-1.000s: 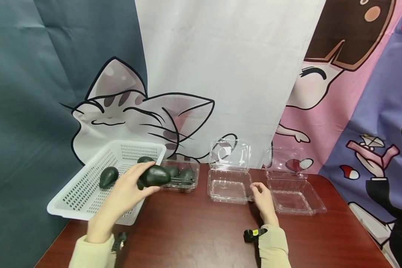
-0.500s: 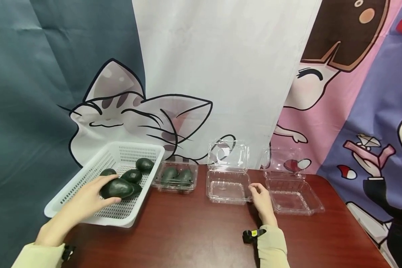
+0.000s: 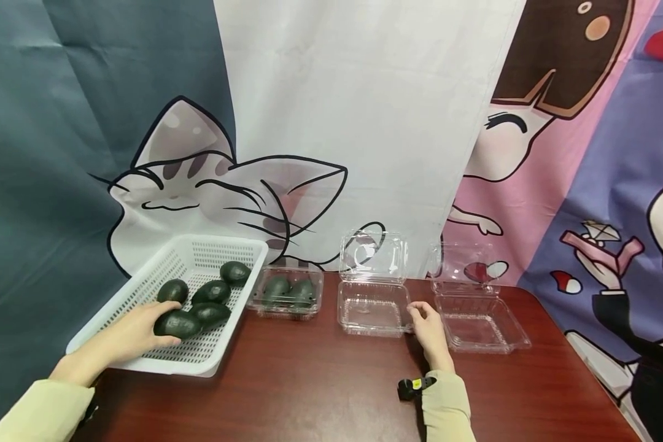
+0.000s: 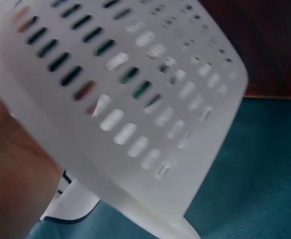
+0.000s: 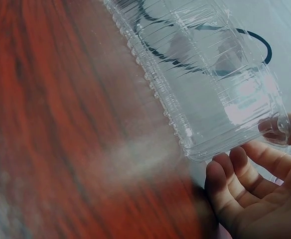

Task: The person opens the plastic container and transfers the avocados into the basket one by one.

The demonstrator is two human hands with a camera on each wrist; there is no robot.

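Note:
In the head view, my left hand (image 3: 135,331) reaches over the near left rim of a white perforated plastic basket (image 3: 129,365). Its thumb and fingers hold a dark green avocado (image 3: 178,325) low in the basket. Several more avocados lie beside it, one (image 3: 211,314) close against it. The left wrist view shows mostly the basket's slotted wall (image 4: 110,89), which hides the held avocado. My right hand (image 3: 429,328) pinches the right rim of an open clear clamshell container (image 3: 372,328). Seen from the right wrist, thumb and fingertips (image 5: 220,172) meet that container's corner.
Between basket and middle container sits a clear container (image 3: 287,310) with avocados inside, its lid down. Another open clamshell (image 3: 483,325) stands right of my right hand. A printed curtain (image 3: 364,123) hangs behind the reddish-brown table (image 3: 309,380).
My left hand has carried the avocado from above the basket's right rim, leftward and down into the basket. My right hand stays at the middle container's rim.

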